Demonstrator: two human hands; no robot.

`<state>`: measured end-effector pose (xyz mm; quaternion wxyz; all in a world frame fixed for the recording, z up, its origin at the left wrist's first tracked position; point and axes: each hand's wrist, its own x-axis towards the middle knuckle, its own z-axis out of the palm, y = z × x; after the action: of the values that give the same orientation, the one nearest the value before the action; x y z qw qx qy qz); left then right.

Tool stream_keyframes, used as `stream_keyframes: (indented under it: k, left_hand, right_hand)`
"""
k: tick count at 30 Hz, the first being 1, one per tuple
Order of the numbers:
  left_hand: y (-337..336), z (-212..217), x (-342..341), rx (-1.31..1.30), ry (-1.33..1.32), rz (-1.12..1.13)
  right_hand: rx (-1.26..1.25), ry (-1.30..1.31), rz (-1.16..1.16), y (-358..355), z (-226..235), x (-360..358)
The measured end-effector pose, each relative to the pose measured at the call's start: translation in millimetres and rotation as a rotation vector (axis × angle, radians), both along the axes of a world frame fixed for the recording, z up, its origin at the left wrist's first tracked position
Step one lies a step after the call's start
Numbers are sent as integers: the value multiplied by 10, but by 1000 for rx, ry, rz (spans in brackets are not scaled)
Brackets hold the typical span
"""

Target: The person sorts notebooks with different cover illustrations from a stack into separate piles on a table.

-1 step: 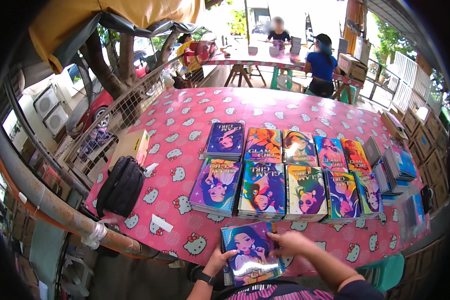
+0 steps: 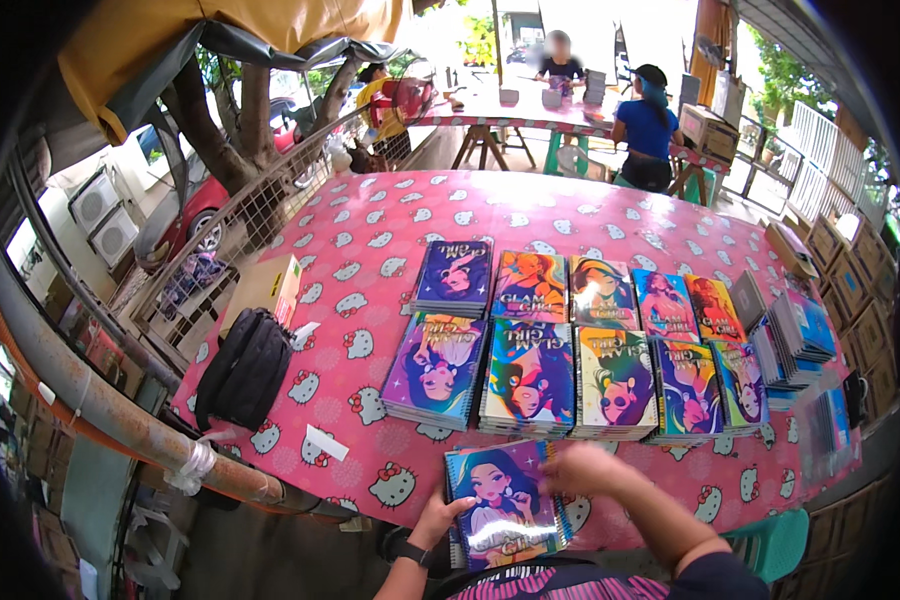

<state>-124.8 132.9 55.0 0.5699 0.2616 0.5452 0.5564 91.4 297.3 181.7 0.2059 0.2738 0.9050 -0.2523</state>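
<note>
A small stack of spiral notebooks point(image 2: 500, 500) is at the table's near edge, its top cover showing a blue-haired figure. My left hand point(image 2: 437, 518) grips the stack's left side, thumb on the cover. At the upper right corner of the same notebooks is my right hand point(image 2: 582, 468), its fingers smeared by motion, so I cannot tell whether they hold anything. Beyond the hands, spiral notebooks stand in two rows of piles. The nearest piles include a purple-blue one point(image 2: 435, 368), a teal one point(image 2: 527, 375) and a cream one point(image 2: 615, 378).
The table point(image 2: 370, 480) has a pink patterned cover. A black bag point(image 2: 245, 368) and a cardboard box point(image 2: 263, 287) lie left; more notebooks point(image 2: 805, 325) are stacked right. A green stool point(image 2: 775, 540) stands at the near right. Several people work around a farther table point(image 2: 520, 118).
My right hand has lifted slightly off the cover's upper right area and its fingers have blurred. The left hand keeps its hold on the notebooks.
</note>
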Motion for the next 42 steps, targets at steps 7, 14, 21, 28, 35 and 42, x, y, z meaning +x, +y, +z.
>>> stream_keyframes:
  k: [7, 14, 21, 28, 35, 42]
  left_hand:
    - [20, -105, 10, 54, 75, 19]
    - [-13, -241, -44, 62, 215, 25]
    - [-55, -113, -26, 49, 94, 27]
    - [9, -138, -69, 80, -617, -74]
    - [88, 119, 174, -110, -145, 67]
    - [-94, 117, 180, -132, -194, 77]
  right_hand:
    - [653, 930, -86, 1836, -221, -1785]
    - [728, 381, -92, 2376, -581, -2381]
    - [775, 1046, -56, 1697, 394, -1580]
    - [10, 689, 183, -287, -37, 250]
    - [-470, 1070, -1086, -616, -1327, 410]
    - [-926, 767, -1017, -478, -1190, 330]
